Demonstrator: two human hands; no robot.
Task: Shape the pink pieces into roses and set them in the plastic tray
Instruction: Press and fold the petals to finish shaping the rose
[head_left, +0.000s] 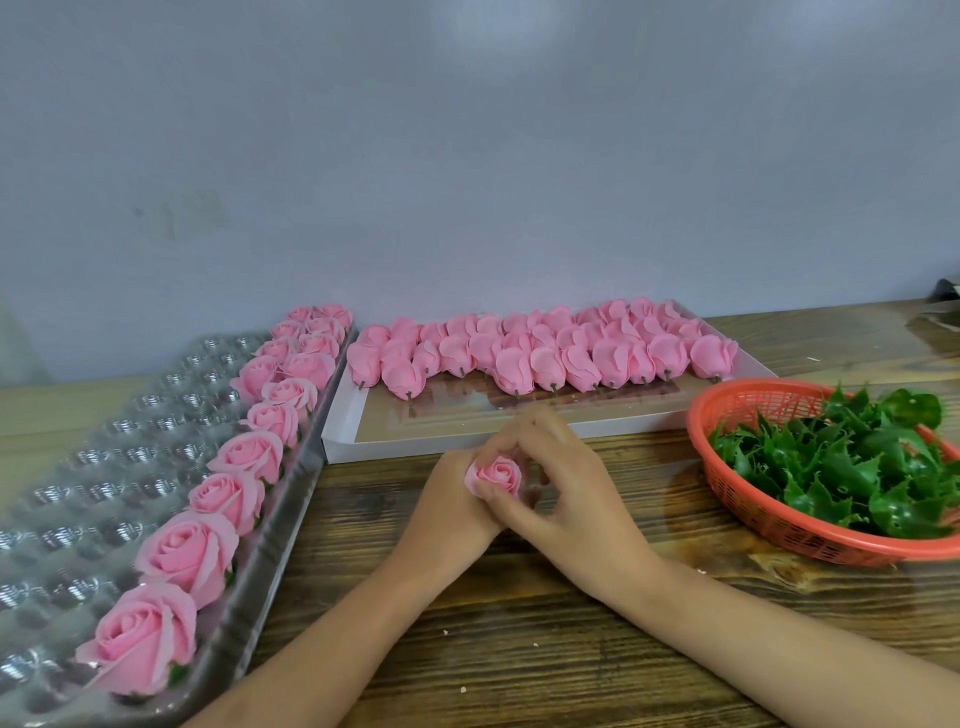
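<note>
A small pink rose (497, 474) sits between both hands at the middle of the wooden table. My left hand (451, 499) grips it from below and the left. My right hand (563, 483) curls around it from the right, fingertips on its petals. The clear plastic tray (130, 457) lies at the left, with several finished pink roses (244, 457) in its right-hand columns. Closed pink pieces (545, 353) with short stems lie in rows in a white flat box (467, 441) behind my hands.
An orange mesh basket (769, 519) at the right holds several green leaf-shaped calyxes (852, 467). A grey wall stands close behind the table. Small white crumbs dot the wood near my forearms.
</note>
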